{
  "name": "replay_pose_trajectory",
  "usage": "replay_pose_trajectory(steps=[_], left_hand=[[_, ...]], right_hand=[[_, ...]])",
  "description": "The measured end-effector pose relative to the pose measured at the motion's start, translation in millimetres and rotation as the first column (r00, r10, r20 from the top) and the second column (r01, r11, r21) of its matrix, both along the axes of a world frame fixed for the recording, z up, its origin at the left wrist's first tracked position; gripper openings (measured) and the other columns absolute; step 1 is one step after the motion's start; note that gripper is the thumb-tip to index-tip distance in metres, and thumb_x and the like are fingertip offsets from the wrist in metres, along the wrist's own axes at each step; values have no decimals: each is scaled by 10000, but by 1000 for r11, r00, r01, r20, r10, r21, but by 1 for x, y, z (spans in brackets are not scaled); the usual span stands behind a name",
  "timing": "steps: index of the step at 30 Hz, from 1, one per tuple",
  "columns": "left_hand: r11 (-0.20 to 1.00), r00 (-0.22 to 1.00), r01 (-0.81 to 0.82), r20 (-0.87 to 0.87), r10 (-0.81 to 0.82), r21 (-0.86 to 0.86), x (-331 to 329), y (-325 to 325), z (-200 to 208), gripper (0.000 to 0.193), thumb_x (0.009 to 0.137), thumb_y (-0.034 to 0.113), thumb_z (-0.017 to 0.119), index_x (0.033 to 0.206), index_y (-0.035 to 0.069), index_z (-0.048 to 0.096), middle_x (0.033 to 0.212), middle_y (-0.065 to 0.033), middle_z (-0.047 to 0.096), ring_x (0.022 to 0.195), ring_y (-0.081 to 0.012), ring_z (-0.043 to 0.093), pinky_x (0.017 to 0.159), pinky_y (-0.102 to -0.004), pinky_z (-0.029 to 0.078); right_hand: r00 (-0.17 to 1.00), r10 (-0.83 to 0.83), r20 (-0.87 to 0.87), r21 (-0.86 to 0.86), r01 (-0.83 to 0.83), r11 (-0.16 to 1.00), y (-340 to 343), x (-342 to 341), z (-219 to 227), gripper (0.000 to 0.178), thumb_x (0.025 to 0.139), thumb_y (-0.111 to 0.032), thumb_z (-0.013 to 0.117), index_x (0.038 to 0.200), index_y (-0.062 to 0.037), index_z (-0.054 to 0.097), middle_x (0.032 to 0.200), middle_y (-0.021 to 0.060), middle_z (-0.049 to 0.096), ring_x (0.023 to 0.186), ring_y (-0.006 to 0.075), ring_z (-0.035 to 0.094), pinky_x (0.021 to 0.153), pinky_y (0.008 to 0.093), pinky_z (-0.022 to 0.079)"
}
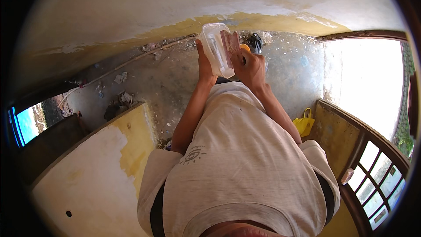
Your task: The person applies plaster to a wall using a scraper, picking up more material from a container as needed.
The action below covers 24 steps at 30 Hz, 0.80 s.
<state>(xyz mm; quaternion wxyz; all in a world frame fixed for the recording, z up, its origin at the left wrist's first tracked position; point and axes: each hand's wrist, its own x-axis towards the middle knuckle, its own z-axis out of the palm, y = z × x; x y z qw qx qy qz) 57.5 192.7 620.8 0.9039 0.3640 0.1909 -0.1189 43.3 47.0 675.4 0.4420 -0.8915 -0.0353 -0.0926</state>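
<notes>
Between the fingers of our right hand (251,68) we grip a flat reddish-brown plate (229,46), slanting forward-left over the near-right side of a translucent tub (211,39), long axes roughly parallel; our left hand (206,65) clasps the tub's left wall, above the floor (169,74).

A yellow bag (303,125) sits on the speckled floor (166,77). A long thin pole (136,57) lies near crumpled scraps (120,77).
</notes>
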Motion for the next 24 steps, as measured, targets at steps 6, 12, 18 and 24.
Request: replay_pose_trajectory(steps=[6,12,18,24], left_hand=[[1000,999,25,31,-25,6,2,-7,-8,780,1021,704,237,1488,103,405,1401,-113,546,1260,-242,581,1051,-411,507],[990,996,93,-19,-92,105,4,-5,-1,772,1024,698,242,1486,101,406,1384,-107,552,1262,-245,579,1061,-419,500],[998,999,30,28,-29,-54,4,-6,6,751,1027,692,251,1480,116,416,1370,-103,560,1239,-246,594,1051,-416,506],[999,1000,-9,12,9,51,0,-4,-6,826,1002,736,248,1494,93,415,1401,-123,565,1266,-262,585,1070,-422,489]], right_hand=[[999,40,27,-23,-39,999,1,-1,-7,282,876,-147,691,656,-10,581,558,212,558,485,391,574,469,434,452],[997,66,-46,-53,-68,996,3,5,-19,296,882,-173,686,662,-2,586,561,218,562,496,400,582,476,438,461],[995,60,-76,-22,-62,998,2,0,-7,307,893,-197,674,675,10,613,592,242,576,522,414,603,489,445,478],[998,42,-53,-32,-43,999,-6,13,-7,303,891,-219,664,688,2,625,589,196,576,497,360,582,503,403,471]])
